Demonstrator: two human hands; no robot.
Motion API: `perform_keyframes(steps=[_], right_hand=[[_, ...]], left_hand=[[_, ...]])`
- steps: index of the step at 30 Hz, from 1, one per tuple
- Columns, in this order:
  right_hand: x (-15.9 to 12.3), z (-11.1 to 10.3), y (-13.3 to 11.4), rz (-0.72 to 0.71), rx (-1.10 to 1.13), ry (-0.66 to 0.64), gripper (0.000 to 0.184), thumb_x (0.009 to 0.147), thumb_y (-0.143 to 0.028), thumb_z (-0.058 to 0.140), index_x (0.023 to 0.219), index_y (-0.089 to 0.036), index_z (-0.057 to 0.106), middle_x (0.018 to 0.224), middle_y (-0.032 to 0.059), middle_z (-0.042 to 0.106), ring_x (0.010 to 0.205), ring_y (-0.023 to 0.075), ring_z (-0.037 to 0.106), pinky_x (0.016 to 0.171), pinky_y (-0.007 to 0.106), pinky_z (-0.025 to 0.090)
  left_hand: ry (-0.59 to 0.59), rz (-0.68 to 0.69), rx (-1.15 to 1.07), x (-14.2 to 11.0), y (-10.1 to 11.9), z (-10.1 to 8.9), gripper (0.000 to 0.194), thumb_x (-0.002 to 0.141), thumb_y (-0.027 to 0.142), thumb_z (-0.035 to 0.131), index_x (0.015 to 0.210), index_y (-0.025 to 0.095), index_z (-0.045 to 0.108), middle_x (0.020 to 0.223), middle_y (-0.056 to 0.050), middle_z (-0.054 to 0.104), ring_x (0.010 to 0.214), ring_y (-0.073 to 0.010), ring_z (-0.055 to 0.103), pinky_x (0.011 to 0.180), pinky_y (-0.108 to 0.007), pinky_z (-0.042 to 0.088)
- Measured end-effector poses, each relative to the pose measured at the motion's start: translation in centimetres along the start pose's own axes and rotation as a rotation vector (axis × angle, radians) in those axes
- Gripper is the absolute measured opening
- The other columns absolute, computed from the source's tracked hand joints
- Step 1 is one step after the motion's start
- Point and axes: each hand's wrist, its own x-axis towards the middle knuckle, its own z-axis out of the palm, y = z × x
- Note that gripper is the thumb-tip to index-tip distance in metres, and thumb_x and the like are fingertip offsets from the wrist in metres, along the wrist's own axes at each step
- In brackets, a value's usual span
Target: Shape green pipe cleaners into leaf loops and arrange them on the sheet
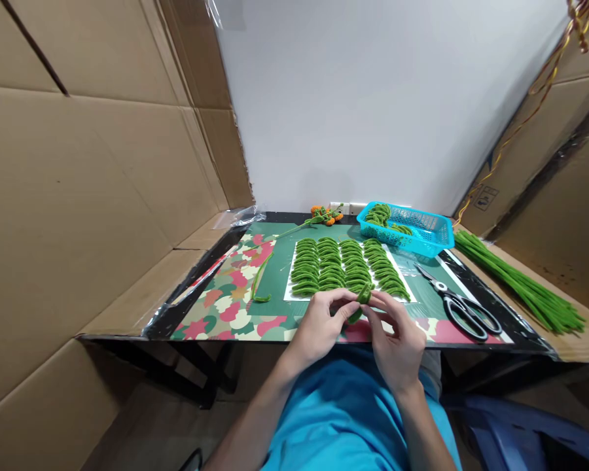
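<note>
Just over the table's front edge, my left hand [324,322] and my right hand [396,340] meet with bent fingers. Both pinch a fuzzy green leaf shape [364,294], apparently made of pipe cleaner, and fingertips cover part of it. Right behind them lies a white sheet [288,293]. Rows of similar curved green pipe-cleaner leaves [329,261] cover it in several columns. To the left of the sheet, a bent green pipe-cleaner piece [258,281] rests on the patterned mat.
Black-handled scissors [464,311] lie right of the sheet. Behind them, a blue plastic basket [434,250] holds more green pieces. A bundle of green pipe cleaners [520,281] is at far right. An orange flower on a green stem [326,214] lies at the back. Cardboard walls [103,176] flank the table.
</note>
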Motion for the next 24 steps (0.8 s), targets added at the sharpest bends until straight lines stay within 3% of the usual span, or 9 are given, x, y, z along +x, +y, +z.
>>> perform_keyframes(steps=[6,11,16,20,24], right_hand=[[0.5,-0.3,-0.8,0.107,0.051,0.028,0.03,0.093,-0.033,0.082,0.12,-0.024,0.074,0.109,0.0092,0.083,0.093,0.0264,0.084,0.067,0.029,0.071],[0.8,-0.2,-1.3,0.13,0.071,0.104,0.033,0.089,-0.032,0.085,0.118,-0.023,0.074,0.101,0.0081,0.083,0.089,0.0259,0.083,0.065,0.028,0.07],[0.7,0.2,-1.5,0.116,0.088,0.184,0.032,0.088,-0.032,0.086,0.116,-0.021,0.076,0.096,0.0077,0.082,0.083,0.0246,0.082,0.062,0.028,0.07],[1.1,0.1,-1.8,0.217,0.148,0.193,0.04,0.085,-0.032,0.089,0.121,-0.021,0.074,0.093,0.0067,0.082,0.079,0.0238,0.082,0.053,0.025,0.067],[1.4,-0.3,-2.1,0.279,0.18,0.124,0.04,0.085,-0.036,0.089,0.12,-0.021,0.075,0.089,0.006,0.082,0.07,0.0229,0.081,0.047,0.024,0.065]], left_hand=[[-0.149,0.044,0.055,0.0,0.5,-0.4,0.026,0.1,0.037,0.068,0.106,0.018,0.084,0.101,-0.009,0.08,0.091,-0.0232,0.073,0.081,-0.03,0.056],[-0.223,-0.017,-0.068,0.1,0.4,-0.3,0.027,0.093,0.035,0.077,0.113,0.018,0.084,0.107,-0.012,0.082,0.1,-0.0278,0.075,0.088,-0.035,0.06],[-0.235,-0.103,-0.146,-0.2,-0.1,0.0,0.04,0.09,0.036,0.08,0.126,0.017,0.078,0.092,-0.009,0.081,0.076,-0.0216,0.073,0.068,-0.029,0.058],[-0.246,-0.048,0.005,-0.2,0.4,0.0,0.019,0.094,0.032,0.073,0.098,0.016,0.082,0.081,-0.006,0.076,0.071,-0.0198,0.067,0.065,-0.028,0.052],[-0.259,0.06,0.219,-0.1,1.0,-0.2,0.023,0.098,0.023,0.063,0.083,0.018,0.08,0.078,-0.004,0.074,0.074,-0.0194,0.063,0.069,-0.027,0.046]])
